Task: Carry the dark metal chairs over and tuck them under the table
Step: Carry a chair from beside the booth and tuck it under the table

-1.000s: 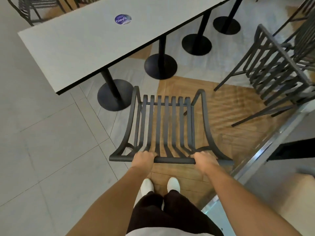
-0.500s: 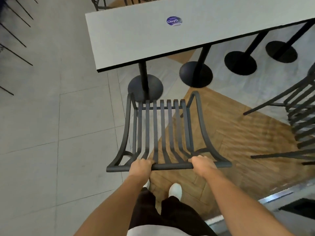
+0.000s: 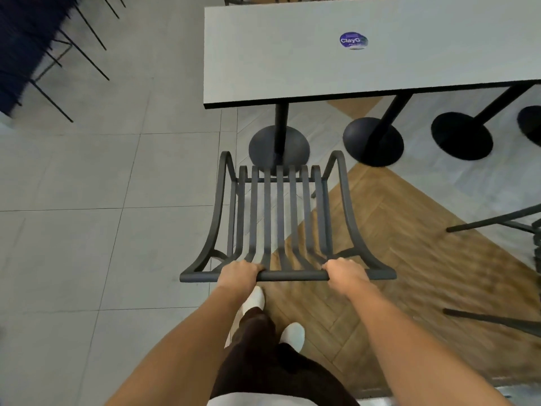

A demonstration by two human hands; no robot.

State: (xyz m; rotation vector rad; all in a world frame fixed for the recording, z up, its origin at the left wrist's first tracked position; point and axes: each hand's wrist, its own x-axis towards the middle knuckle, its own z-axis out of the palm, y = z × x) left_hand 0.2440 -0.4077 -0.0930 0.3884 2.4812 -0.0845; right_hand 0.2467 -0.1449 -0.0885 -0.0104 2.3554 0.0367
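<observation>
Both hands are closed around the top bar of the chair [image 3: 278,221], so the grip is full, with no gap between fingers and metal. The left hand [image 3: 238,272] wraps the bar left of its middle, and the right hand [image 3: 345,271] wraps it right of the middle; the knuckles point up and the fingers curl over the far side of the bar. The chair is between the person and the table [image 3: 292,54], with its slatted back toward the person and its seat front toward the table. The seat front overlaps, in this view, the round base [image 3: 263,145] of the nearest table leg, but I cannot tell if they touch. The front is near the table edge and is not under the top. Compared with half a second ago, the grip is the same, both hands at the same places on the bar. The table now lies more square to the chair, and its near edge runs almost level across the view. The chair front is closer to the leg base than before. The sticker [image 3: 353,41] on the table appears further to the right. A second chair [image 3: 497,224] shows only its legs at the right edge
</observation>
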